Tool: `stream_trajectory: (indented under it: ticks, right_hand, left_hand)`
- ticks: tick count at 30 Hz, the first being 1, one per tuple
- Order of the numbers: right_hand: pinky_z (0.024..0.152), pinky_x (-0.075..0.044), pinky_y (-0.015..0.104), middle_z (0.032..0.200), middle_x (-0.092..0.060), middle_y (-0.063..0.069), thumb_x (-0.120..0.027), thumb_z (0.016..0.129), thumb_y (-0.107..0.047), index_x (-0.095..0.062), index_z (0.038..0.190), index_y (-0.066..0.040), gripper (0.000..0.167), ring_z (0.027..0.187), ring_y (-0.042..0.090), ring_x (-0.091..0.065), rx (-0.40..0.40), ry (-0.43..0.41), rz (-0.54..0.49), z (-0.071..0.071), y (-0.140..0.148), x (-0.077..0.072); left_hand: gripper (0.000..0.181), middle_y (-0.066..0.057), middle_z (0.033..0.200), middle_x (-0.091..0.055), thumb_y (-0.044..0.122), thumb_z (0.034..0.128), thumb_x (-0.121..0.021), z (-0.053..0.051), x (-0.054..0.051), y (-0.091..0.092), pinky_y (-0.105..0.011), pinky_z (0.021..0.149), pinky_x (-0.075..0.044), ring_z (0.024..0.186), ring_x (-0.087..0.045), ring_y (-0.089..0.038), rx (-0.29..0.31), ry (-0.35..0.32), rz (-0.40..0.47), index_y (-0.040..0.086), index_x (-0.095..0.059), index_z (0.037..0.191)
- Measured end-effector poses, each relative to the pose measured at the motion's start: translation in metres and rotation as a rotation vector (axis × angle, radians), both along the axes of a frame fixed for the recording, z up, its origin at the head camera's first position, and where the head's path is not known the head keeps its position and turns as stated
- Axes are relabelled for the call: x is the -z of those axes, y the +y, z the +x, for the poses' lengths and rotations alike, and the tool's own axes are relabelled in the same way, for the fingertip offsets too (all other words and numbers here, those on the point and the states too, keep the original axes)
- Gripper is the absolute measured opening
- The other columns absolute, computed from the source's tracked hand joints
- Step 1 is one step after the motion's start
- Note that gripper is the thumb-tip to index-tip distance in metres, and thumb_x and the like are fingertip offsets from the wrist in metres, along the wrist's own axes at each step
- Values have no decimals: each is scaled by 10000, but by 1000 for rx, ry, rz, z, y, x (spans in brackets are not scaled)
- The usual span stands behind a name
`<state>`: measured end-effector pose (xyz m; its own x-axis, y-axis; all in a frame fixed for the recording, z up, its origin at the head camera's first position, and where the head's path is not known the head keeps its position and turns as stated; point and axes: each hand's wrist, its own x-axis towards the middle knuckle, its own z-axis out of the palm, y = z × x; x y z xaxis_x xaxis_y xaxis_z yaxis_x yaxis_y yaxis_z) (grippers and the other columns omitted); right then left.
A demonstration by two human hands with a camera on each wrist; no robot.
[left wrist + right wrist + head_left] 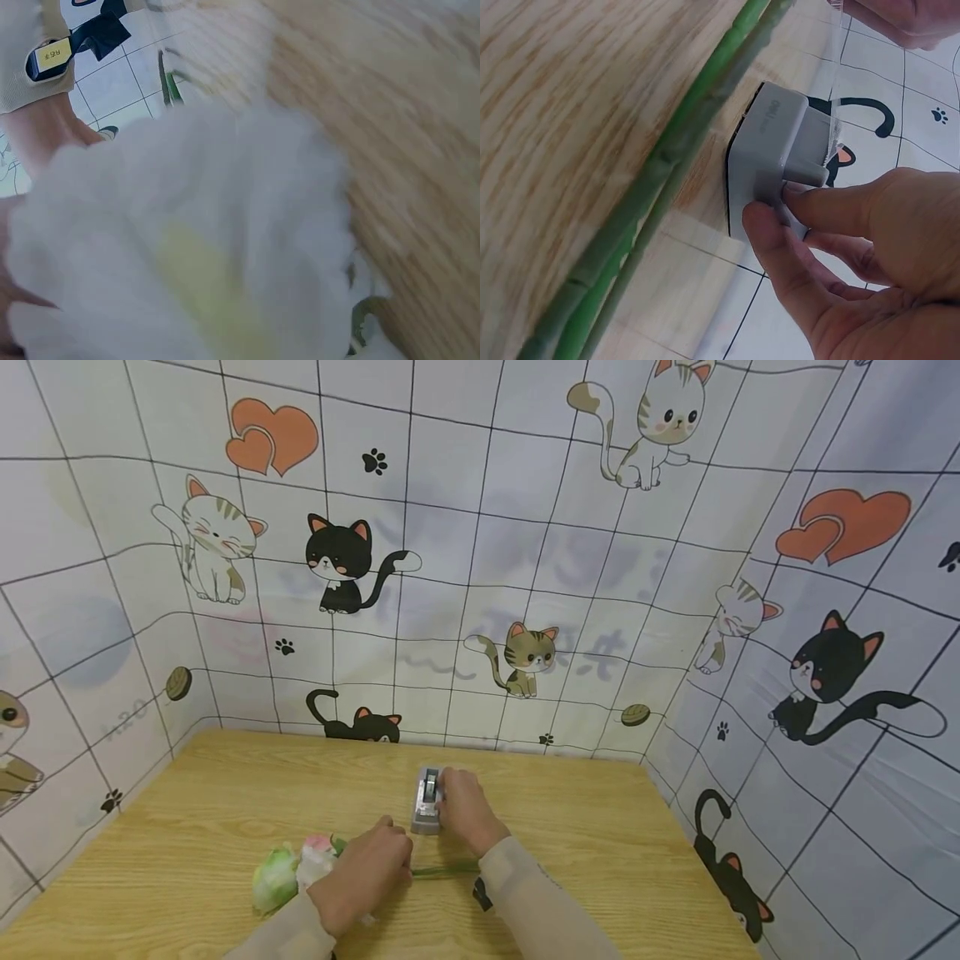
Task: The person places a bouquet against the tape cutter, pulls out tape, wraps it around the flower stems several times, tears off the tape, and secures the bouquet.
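A grey tape dispenser (426,810) stands on the table, its roll visible on top. My right hand (467,810) grips its right side, thumb and fingers pressed to the grey body (761,150) in the right wrist view. My left hand (371,868) is nearer me, fingers curled; a clear strip of tape (836,67) appears to run from the dispenser to it. Green stems (442,868) lie below the hands, partly hidden by the left one. Left of that hand are a green-white flower (276,881) and a pink-white one (317,857). White petals (187,225) fill much of the left wrist view.
The wooden table (585,818) has a patterned cloth (450,552) with cats and grid lines standing behind and beside it. A dark device with a yellow label (53,55) is strapped at the right wrist.
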<state>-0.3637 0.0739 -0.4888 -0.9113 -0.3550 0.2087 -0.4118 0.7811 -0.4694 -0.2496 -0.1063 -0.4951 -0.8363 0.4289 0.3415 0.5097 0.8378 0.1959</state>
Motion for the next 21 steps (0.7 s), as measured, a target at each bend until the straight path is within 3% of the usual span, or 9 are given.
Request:
stream_trajectory:
  ticks: [1, 2, 5, 9, 11, 14, 18, 21]
  right_hand:
    - [772, -652, 360, 1108, -797, 201, -866, 1001, 51, -731, 1281, 96, 315, 920, 215, -725, -2, -7, -11, 2, 1, -2]
    - [749, -643, 362, 1092, -793, 226, -850, 989, 98, -730, 1288, 122, 323, 882, 223, -713, 11, -40, -14, 11, -1, -13]
    - [625, -547, 324, 1040, -794, 208, -793, 1021, 107, -745, 1329, 118, 312, 735, 166, -627, 1, -57, -43, 22, 4, -17]
    - [637, -519, 323, 1138, -829, 240, -714, 1078, 53, -748, 1349, 136, 285, 694, 129, -549, 5, -57, -19, 35, 17, -19]
    - [658, -532, 303, 1156, -839, 232, -695, 1108, 8, -767, 1296, 128, 234, 710, 105, -553, -4, -62, -10, 42, 24, -19]
    - [625, -515, 267, 1043, -833, 121, -688, 1153, -72, -809, 1211, 56, 186, 700, 73, -557, -86, -115, -19, 55, 33, -19]
    - [643, -513, 204, 925, -780, -69, -698, 1192, -244, -842, 1185, -89, 212, 707, -2, -575, -268, -227, 13, 72, 39, -17]
    - [688, -536, 173, 921, -778, -137, -696, 1196, -313, -859, 1210, -138, 240, 728, -55, -579, -353, -234, 73, 81, 39, -14]
  left_hand:
    - [256, 79, 774, -744, 199, 805, -1043, -1, 0, -1, -238, 606, -484, 735, -517, -98, 7, 24, -24, 174, -793, 756]
    - [248, 86, 765, -752, 218, 808, -1041, -1, 0, -1, -250, 609, -476, 717, -542, -101, 12, 40, -43, 183, -801, 758]
    - [227, 112, 743, -784, 270, 812, -1028, -1, -1, -4, -272, 632, -404, 665, -630, -88, 20, 72, -74, 215, -812, 772]
    - [200, 130, 767, -818, 323, 820, -988, -2, -3, -6, -275, 691, -302, 664, -690, -41, 29, 87, -91, 231, -811, 828]
    - [196, 134, 778, -822, 343, 830, -970, -2, -3, -6, -279, 709, -306, 673, -698, -34, 30, 95, -104, 237, -806, 844]
    - [200, 135, 788, -827, 369, 845, -956, -1, -4, -7, -292, 731, -345, 686, -709, -39, 30, 101, -125, 239, -805, 851]
    - [209, 128, 791, -818, 373, 864, -955, -1, -6, -7, -318, 765, -394, 700, -685, -70, 24, 93, -151, 227, -806, 860]
    - [216, 120, 797, -803, 376, 888, -949, -1, -7, -5, -351, 806, -443, 721, -657, -103, 21, 95, -173, 222, -798, 875]
